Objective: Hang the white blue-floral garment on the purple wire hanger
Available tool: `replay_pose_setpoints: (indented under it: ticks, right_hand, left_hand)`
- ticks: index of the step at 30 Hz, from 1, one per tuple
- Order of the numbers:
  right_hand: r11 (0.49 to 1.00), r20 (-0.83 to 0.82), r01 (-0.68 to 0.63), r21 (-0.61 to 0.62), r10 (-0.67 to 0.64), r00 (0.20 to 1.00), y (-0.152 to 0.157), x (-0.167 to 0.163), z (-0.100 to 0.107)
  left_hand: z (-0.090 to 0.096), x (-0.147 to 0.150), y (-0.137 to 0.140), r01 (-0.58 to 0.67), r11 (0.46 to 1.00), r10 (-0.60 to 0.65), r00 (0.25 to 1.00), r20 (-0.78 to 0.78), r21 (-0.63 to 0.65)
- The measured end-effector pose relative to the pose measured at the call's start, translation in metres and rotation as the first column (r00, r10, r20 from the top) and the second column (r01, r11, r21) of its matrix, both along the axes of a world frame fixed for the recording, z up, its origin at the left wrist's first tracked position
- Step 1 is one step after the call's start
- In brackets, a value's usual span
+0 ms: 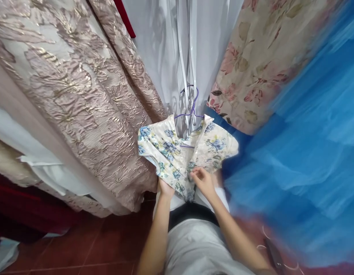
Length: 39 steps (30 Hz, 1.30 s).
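Note:
A sleeveless-looking white top with blue flowers [168, 151] hangs on a purple wire hanger [193, 109] in front of my body, its neckline open in a V. At its lower left side, my left hand [166, 188] holds the cloth from beneath, with the fingers hidden under the fabric. My right hand [205, 182] is closed in a pinch at the front edge of the top, below the V. A small fastening there, if any, is too small to make out.
Left of me hangs a pink-gold brocade fabric [88, 88]. White drapes with straps [160, 49] hang ahead. A floral cloth [251, 68] and blue tulle [303, 152] are on the right. A dark power strip [273, 254] with white cords lies on the red tiled floor [108, 244].

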State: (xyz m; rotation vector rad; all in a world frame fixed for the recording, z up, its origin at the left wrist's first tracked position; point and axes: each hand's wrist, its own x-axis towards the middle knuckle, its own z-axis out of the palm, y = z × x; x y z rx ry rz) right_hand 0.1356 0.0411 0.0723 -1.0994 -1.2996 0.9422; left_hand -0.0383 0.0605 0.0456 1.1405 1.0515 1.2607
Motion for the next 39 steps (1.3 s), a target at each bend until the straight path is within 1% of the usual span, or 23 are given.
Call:
replay_pose_setpoints:
  ticks: [2,3,4,6,9,11,13,15,16,19,24,30,35,39]
  right_hand:
    - [0.999,0.043,-0.029,-0.018,0.029,0.999,0.001,-0.005,-0.005]
    - [1.0,0.067,-0.023,-0.019,0.025,0.997,0.001,-0.008,-0.006]
    - [1.0,0.094,-0.009,-0.014,0.01,0.996,0.001,-0.01,-0.007]
    - [0.999,0.128,0.022,0.028,-0.025,0.991,0.0,-0.013,-0.01]
    - [0.981,0.082,0.071,0.181,-0.087,0.993,-0.001,-0.012,-0.016]
    - [0.941,0.04,0.098,0.325,-0.118,0.992,-0.001,-0.007,-0.02]
    - [0.889,0.076,0.079,0.452,-0.127,0.989,0.001,0.0,-0.02]
    - [0.854,0.163,0.022,0.521,-0.124,0.979,0.005,0.007,-0.018]
    - [0.847,0.203,-0.008,0.531,-0.118,0.972,0.006,0.01,-0.016]
    - [0.847,0.253,-0.053,0.528,-0.098,0.963,0.011,0.017,-0.012]
    - [0.863,0.204,-0.043,0.503,-0.07,0.976,0.013,0.016,-0.015]
    - [0.889,0.218,-0.047,0.456,-0.06,0.974,0.01,0.01,-0.015]
    - [0.892,0.24,-0.144,0.429,0.04,0.97,0.005,0.01,-0.012]
    - [0.902,0.225,-0.124,0.415,0.03,0.974,0.003,0.012,-0.013]
  left_hand:
    - [-0.01,0.008,-0.014,-0.138,0.99,0.139,0.975,0.172,-0.017]
    - [-0.014,0.012,-0.021,-0.187,0.982,0.188,0.958,0.216,-0.028]
    - [-0.016,0.016,-0.027,-0.22,0.975,0.222,0.95,0.219,-0.031]
    - [-0.019,0.022,-0.035,-0.279,0.96,0.277,0.951,0.136,0.0]
    - [-0.017,0.032,-0.037,-0.382,0.922,0.381,0.924,0.035,0.067]
    - [-0.015,0.038,-0.038,-0.401,0.912,0.401,0.916,0.014,0.081]
    - [-0.012,0.045,-0.039,-0.391,0.916,0.393,0.92,0.003,0.089]
    - [-0.009,0.05,-0.042,-0.372,0.922,0.374,0.927,-0.005,0.108]
    - [-0.008,0.052,-0.043,-0.361,0.925,0.364,0.931,-0.011,0.119]
    - [-0.003,0.054,-0.046,-0.332,0.934,0.339,0.94,-0.037,0.135]
    - [-0.001,0.054,-0.047,-0.338,0.933,0.345,0.938,-0.042,0.121]
    - [0.0,0.051,-0.049,-0.344,0.935,0.347,0.938,-0.02,0.087]
    - [0.005,0.047,-0.055,-0.346,0.936,0.346,0.938,0.009,0.059]
    - [0.007,0.047,-0.057,-0.334,0.941,0.334,0.942,0.021,0.045]
